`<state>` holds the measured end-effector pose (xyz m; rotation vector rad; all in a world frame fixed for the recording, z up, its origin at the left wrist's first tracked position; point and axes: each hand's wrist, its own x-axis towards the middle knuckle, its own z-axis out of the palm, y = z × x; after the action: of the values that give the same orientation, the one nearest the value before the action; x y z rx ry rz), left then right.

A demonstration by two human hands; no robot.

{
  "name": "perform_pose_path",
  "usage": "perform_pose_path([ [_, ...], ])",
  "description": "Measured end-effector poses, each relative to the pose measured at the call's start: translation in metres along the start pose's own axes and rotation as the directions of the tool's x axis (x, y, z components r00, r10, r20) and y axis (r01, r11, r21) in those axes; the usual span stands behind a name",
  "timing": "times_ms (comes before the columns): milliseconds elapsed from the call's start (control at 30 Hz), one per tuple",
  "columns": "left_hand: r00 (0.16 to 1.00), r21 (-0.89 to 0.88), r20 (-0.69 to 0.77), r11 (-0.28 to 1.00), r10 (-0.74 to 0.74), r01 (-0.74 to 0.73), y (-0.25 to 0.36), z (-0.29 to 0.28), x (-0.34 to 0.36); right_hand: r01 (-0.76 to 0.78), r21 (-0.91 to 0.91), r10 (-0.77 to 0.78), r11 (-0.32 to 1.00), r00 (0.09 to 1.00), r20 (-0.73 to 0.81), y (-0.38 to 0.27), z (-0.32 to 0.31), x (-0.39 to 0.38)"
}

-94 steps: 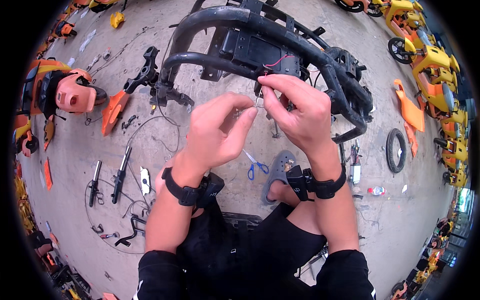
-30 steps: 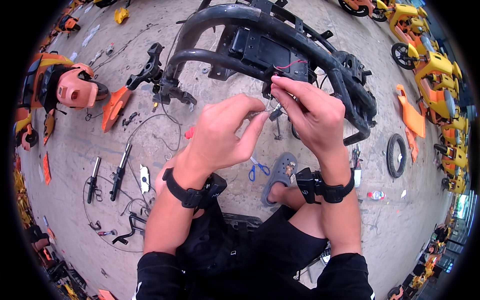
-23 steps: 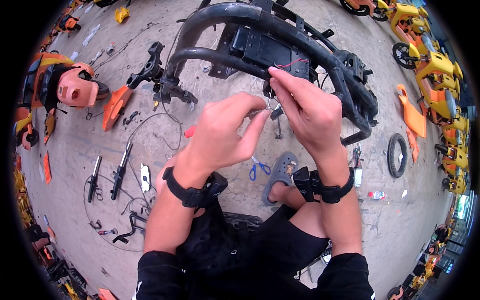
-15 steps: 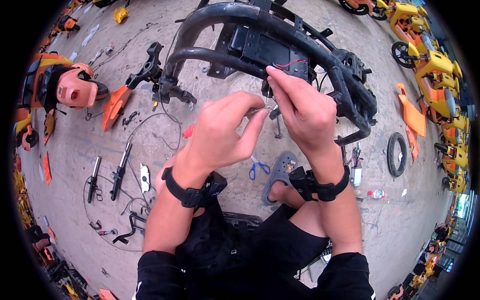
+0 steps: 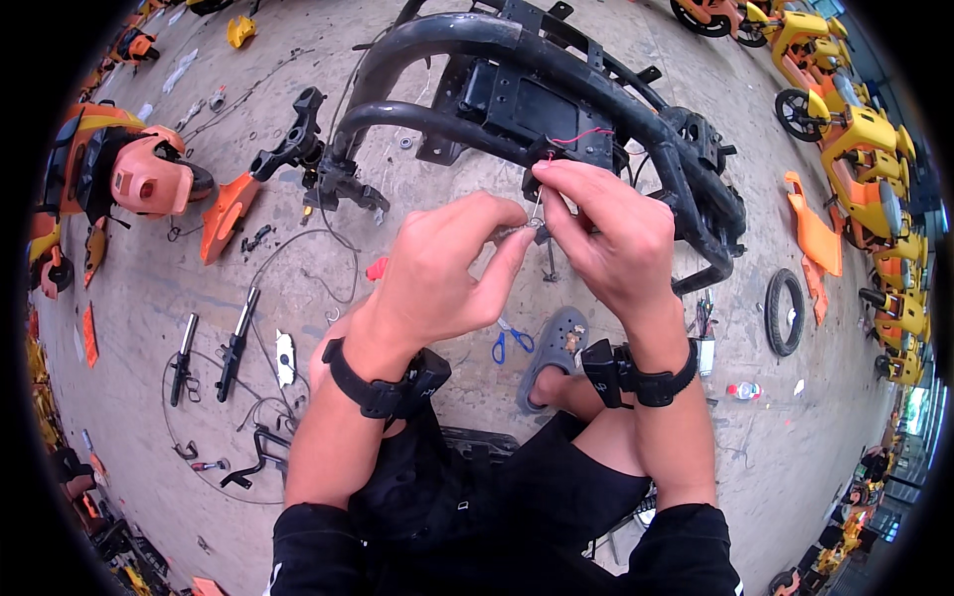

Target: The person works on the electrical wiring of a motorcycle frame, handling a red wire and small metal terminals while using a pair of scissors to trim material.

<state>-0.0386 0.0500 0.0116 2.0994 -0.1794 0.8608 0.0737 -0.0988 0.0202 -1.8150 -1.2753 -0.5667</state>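
Observation:
Thumb and forefinger of my left hand (image 5: 442,263) are closed in a pinch on a small silvery piece (image 5: 536,223), too small to name. My right hand (image 5: 611,219), also pinched, holds a thin light wire (image 5: 538,204) that runs down to that piece. Both hands are in front of the black tubular scooter frame (image 5: 417,121), close to its near side. A red wire (image 5: 586,134) lies on the frame just beyond my right fingertips. What the right fingers cover is hidden.
Blue-handled scissors (image 5: 513,343) lie on the floor below my hands. To the left are two shock absorbers (image 5: 237,343), cables and a black fork part (image 5: 298,139). A tyre (image 5: 786,312), a bottle (image 5: 744,390) and an orange panel (image 5: 813,226) are at right.
My right hand has shifted slightly down and right, showing more of the thin wire. The left hand keeps its pinch, almost in place. The view has tilted a little.

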Motion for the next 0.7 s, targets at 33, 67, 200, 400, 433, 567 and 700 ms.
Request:
perform_pose_path([
  [33,1.0,0.001,0.006,1.0,0.0,0.0,0.0,-0.001,0.001,-0.032,-0.009,0.032,0.999,0.999,-0.001,-0.003,-0.002,0.001],
  [67,1.0,-0.006,0.005,1.0,0.006,-0.005,0.0,0.0,0.001,-0.027,-0.039,0.027,0.999,1.0,-0.001,-0.004,-0.004,0.002],
  [200,1.0,0.01,0.015,1.0,0.007,-0.007,-0.001,-0.001,0.001,0.028,-0.105,-0.027,0.994,0.999,0.017,-0.002,-0.008,0.007],
  [400,1.0,-0.043,0.024,0.999,0.016,-0.015,-0.004,0.001,0.002,0.014,-0.17,0.006,0.985,0.993,0.122,-0.007,-0.016,0.017],
  [433,0.999,-0.041,0.033,0.999,0.004,-0.003,-0.004,0.0,0.002,-0.028,-0.172,0.055,0.985,0.986,0.156,-0.009,-0.018,0.019],
  [567,1.0,-0.094,0.027,0.996,0.009,-0.006,-0.005,0.003,0.002,-0.45,-0.068,0.445,0.89,0.828,0.342,-0.021,-0.036,0.032],
  [700,0.999,-0.077,0.04,0.997,0.029,-0.026,-0.01,0.007,0.0,-0.632,-0.103,0.58,0.768,0.618,0.531,-0.02,-0.043,0.05],
])
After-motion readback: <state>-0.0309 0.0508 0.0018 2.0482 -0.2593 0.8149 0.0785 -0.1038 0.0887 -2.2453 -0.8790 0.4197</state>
